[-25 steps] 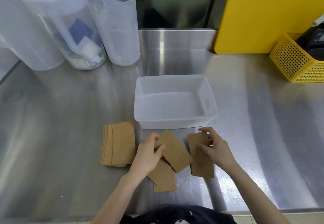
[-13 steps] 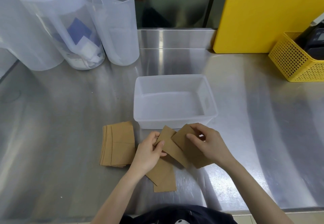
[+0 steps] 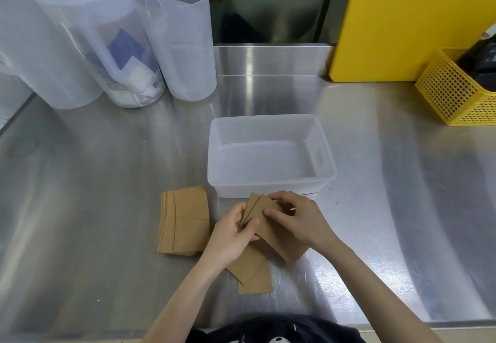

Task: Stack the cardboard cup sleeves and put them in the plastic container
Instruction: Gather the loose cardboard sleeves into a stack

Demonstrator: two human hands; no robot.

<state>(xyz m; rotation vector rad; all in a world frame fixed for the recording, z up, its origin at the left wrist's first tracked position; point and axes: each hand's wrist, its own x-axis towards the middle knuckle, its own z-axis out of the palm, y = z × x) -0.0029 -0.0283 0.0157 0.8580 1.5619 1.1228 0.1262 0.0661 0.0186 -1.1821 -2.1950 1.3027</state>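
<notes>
Two flat brown cardboard sleeves (image 3: pixel 271 228) lie one on top of the other, tilted, held between both hands just in front of the container. My left hand (image 3: pixel 230 238) pinches their left edge with thumb on top. My right hand (image 3: pixel 296 219) grips their upper right part. Under my hands, more loose sleeves (image 3: pixel 252 271) rest on the steel counter. A neat stack of sleeves (image 3: pixel 185 220) sits to the left. The translucent white plastic container (image 3: pixel 271 184) stands behind my hands with nothing in it.
Three clear plastic jugs (image 3: pixel 177 45) stand at the back left, one holding blue and white papers. A yellow board (image 3: pixel 408 21) leans at the back right beside a yellow perforated basket (image 3: pixel 461 93). The counter's front edge runs just below my forearms.
My right hand carried its sleeve leftward and laid it onto the sleeve in my left hand. The two sleeves now overlap between both hands.
</notes>
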